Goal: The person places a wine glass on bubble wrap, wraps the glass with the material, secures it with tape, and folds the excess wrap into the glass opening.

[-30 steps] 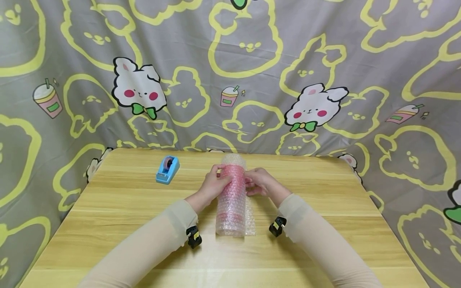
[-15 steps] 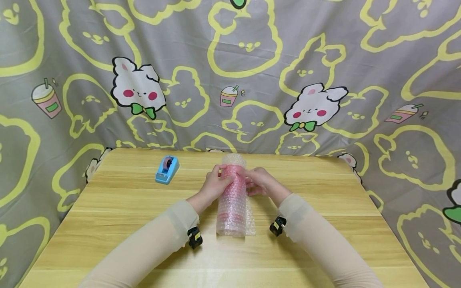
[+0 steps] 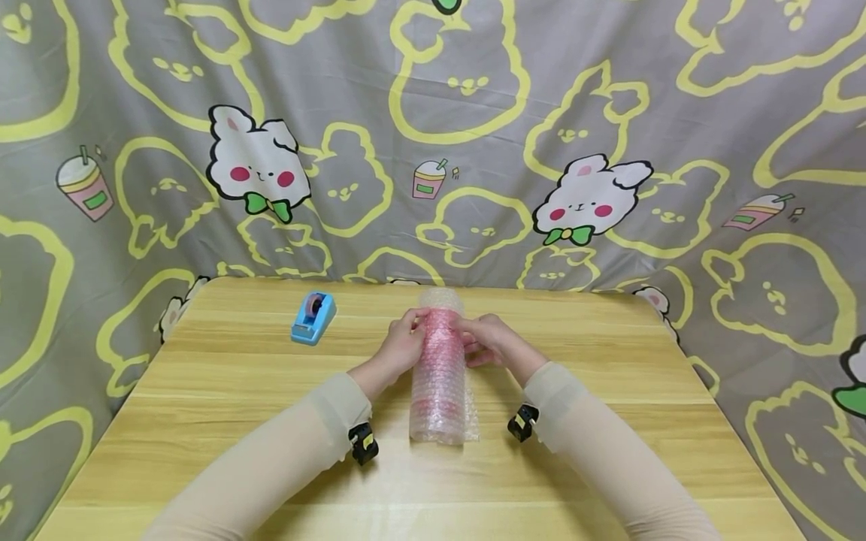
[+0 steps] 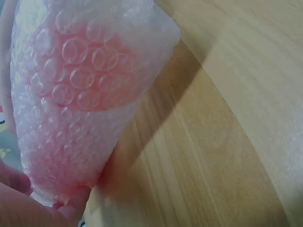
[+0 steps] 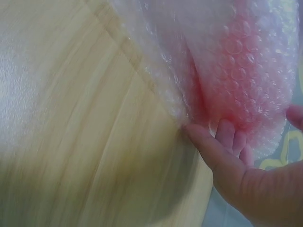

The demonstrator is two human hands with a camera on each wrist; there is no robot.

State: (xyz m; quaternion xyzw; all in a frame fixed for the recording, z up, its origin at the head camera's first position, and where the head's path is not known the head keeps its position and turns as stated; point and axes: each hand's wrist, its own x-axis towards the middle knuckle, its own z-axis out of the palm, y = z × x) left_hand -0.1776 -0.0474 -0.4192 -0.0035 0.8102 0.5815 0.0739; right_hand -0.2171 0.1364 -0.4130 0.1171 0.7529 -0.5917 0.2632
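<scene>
A roll of clear bubble wrap lies lengthwise on the table, wound around something pink that shows through. A loose flap of the wrap sticks out along its right side. My left hand holds the left side near the far end; in the left wrist view its fingertips touch the wrap low down. On the other side my right hand grips the roll, one digit over the top and the others curled low at its side. The right wrist view shows these fingers at the wrap's edge.
A blue tape dispenser with a roll of tape stands at the back left of the wooden table. Behind and at both sides hangs a grey curtain with yellow cartoon outlines. A small black camera sits on each wrist.
The bubble wrap roll has turned and shifted slightly right, covering more of the flap. The left thumb has slid off its top toward the left side. The right hand has barely moved.
</scene>
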